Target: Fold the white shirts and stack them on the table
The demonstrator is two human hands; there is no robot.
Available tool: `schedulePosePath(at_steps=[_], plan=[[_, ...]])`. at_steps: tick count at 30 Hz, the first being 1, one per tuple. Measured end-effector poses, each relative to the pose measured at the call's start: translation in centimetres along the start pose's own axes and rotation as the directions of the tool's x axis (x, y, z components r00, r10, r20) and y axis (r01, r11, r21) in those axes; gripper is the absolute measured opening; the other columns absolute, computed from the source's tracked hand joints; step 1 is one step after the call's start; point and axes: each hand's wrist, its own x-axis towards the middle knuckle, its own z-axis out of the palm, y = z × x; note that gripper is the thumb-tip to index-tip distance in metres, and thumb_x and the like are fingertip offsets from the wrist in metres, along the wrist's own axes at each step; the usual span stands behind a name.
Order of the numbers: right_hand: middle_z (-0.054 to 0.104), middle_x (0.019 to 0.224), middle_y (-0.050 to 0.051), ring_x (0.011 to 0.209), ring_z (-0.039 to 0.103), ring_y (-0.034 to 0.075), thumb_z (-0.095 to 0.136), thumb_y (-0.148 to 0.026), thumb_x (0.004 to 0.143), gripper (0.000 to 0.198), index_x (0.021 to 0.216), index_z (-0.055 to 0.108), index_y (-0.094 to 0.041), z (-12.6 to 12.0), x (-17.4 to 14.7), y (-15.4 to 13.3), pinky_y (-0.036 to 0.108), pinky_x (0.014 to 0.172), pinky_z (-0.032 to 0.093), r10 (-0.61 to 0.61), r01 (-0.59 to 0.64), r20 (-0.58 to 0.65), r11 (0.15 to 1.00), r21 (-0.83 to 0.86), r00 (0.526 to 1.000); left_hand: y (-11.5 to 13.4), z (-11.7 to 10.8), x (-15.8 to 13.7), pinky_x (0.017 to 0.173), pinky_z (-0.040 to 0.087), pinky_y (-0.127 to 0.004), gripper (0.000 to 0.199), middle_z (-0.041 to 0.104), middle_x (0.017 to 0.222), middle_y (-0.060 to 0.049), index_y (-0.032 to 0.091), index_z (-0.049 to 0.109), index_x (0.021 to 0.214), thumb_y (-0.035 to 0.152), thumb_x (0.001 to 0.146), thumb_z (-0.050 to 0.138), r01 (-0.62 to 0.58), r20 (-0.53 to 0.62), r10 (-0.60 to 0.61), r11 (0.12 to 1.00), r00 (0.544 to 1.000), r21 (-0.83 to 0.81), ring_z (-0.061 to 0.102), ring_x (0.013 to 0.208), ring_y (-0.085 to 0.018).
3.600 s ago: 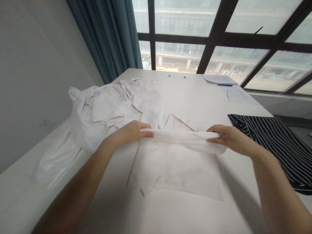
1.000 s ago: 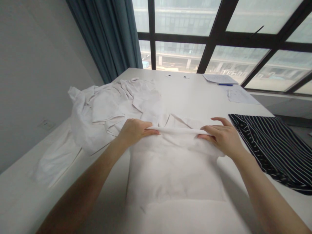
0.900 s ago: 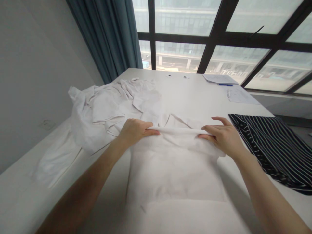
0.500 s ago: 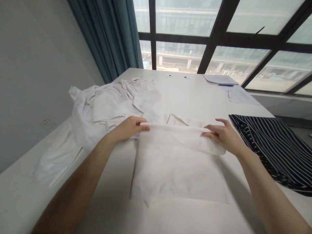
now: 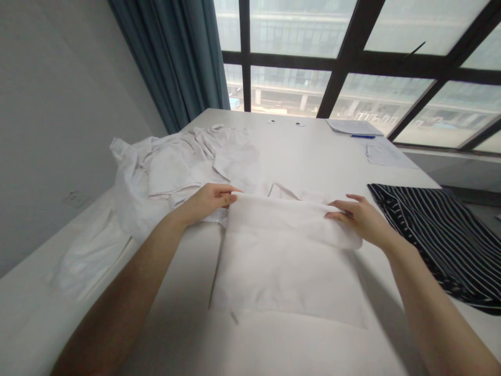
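Observation:
A folded white cloth garment [image 5: 285, 261] lies in front of me on the white table; its exact kind does not show. At its far left corner, my left hand [image 5: 213, 201] pinches the folded edge between thumb and fingers. My right hand [image 5: 352, 216] grips the same far edge near the right corner, index finger lifted a little. Between the hands the edge runs nearly straight, slightly raised at the left. A small pointed piece of white fabric [image 5: 284, 192] sticks out beyond that edge.
Crumpled white garments [image 5: 176, 162] are heaped at the left, with another white cloth [image 5: 94, 256] nearer me. To the right lies a black-and-white striped cloth [image 5: 450, 240]. Papers [image 5: 354, 127] and a blue pen [image 5: 363, 137] rest near the window on the white table [image 5: 305, 156].
My left hand has moved slightly up and away with its corner of the cloth, so the far edge now slants a little. The right hand is nearly still.

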Motion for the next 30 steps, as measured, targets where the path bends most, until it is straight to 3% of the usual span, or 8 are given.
schedulePosePath(at_steps=[5, 9, 13, 18, 22, 27, 30], plan=[[0.076, 0.084, 0.004, 0.075, 0.069, 0.023, 0.047, -0.05, 0.095, 0.035, 0.104, 0.068, -0.023, -0.1, -0.1, 0.6, 0.051, 0.101, 0.039, 0.107, -0.11, 0.083, 0.994, 0.029, 0.991, 0.1, 0.6, 0.1, 0.083, 0.052, -0.032, 0.054, 0.072, 0.103, -0.01, 0.013, 0.069, 0.114, 0.055, 0.08, 0.067, -0.016, 0.035, 0.019, 0.997, 0.999, -0.075, 0.066, 0.091, -0.021], [0.076, 0.089, 0.005, 0.083, 0.07, 0.026, 0.05, -0.044, 0.094, 0.03, 0.109, 0.064, -0.023, 0.2, -0.1, 0.1, 0.058, 0.104, 0.032, 0.144, -0.147, 0.088, 0.989, 0.031, 0.986, 1.2, 2.3, -0.1, 0.074, 0.049, -0.025, 0.042, 0.07, 0.088, -0.005, 0.012, 0.07, 0.107, 0.046, 0.082, 0.067, -0.106, -0.017, 0.105, 0.994, 0.994, -0.035, 0.063, 0.082, -0.017], [0.069, 0.12, 0.005, 0.107, 0.065, 0.024, 0.054, -0.04, 0.094, 0.032, 0.122, 0.057, -0.026, 0.6, 0.5, -3.6, 0.056, 0.111, 0.026, 0.005, -0.014, 0.071, 0.991, 0.131, 0.997, 2.9, 4.7, -1.0, 0.056, 0.038, -0.018, 0.032, 0.051, 0.062, 0.006, 0.016, 0.067, 0.112, 0.031, 0.084, 0.064, -0.145, 0.025, 0.146, 0.989, 0.989, -0.028, 0.048, 0.059, -0.009], [0.07, 0.111, 0.002, 0.105, 0.063, 0.019, 0.053, -0.036, 0.097, 0.022, 0.116, 0.056, -0.024, 1.0, 1.1, -8.1, 0.046, 0.111, 0.03, -0.187, 0.181, 0.008, 0.957, 0.227, 0.982, 4.3, 6.6, -2.3, 0.053, 0.033, -0.017, 0.034, 0.052, 0.067, 0.005, 0.018, 0.063, 0.12, 0.033, 0.09, 0.058, -0.15, 0.154, 0.156, 0.987, 0.976, -0.054, 0.044, 0.059, -0.009], [0.07, 0.101, 0.0, 0.094, 0.064, 0.016, 0.054, -0.032, 0.097, 0.015, 0.11, 0.056, -0.024, 0.9, 1.0, -8.4, 0.045, 0.109, 0.031, -0.231, 0.234, -0.043, 0.939, 0.252, 0.972, 4.7, 6.4, -2.7, 0.061, 0.04, -0.018, 0.029, 0.057, 0.072, 0.003, 0.018, 0.067, 0.114, 0.033, 0.092, 0.055, -0.178, 0.165, 0.176, 0.984, 0.971, 0.001, 0.052, 0.068, -0.01], [0.07, 0.1, 0.0, 0.092, 0.064, 0.016, 0.054, -0.032, 0.097, 0.015, 0.109, 0.056, -0.025, 0.9, 1.0, -8.1, 0.044, 0.108, 0.031, -0.232, 0.233, -0.037, 0.932, 0.276, 0.972, 4.7, 6.1, -2.8, 0.078, 0.046, -0.02, 0.033, 0.07, 0.094, -0.001, 0.02, 0.064, 0.122, 0.028, 0.092, 0.054, -0.193, 0.222, 0.187, 0.981, 0.957, 0.009, 0.063, 0.09, -0.013], [0.07, 0.1, 0.0, 0.09, 0.065, 0.016, 0.055, -0.032, 0.097, 0.015, 0.109, 0.057, -0.024, 1.0, 1.0, -8.2, 0.044, 0.109, 0.031, -0.233, 0.232, -0.031, 0.933, 0.275, 0.972, 4.7, 6.4, -2.9, 0.076, 0.046, -0.018, 0.032, 0.071, 0.093, 0.0, 0.02, 0.067, 0.118, 0.023, 0.089, 0.054, -0.258, 0.18, 0.235, 0.959, 0.955, 0.116, 0.064, 0.085, -0.012]])
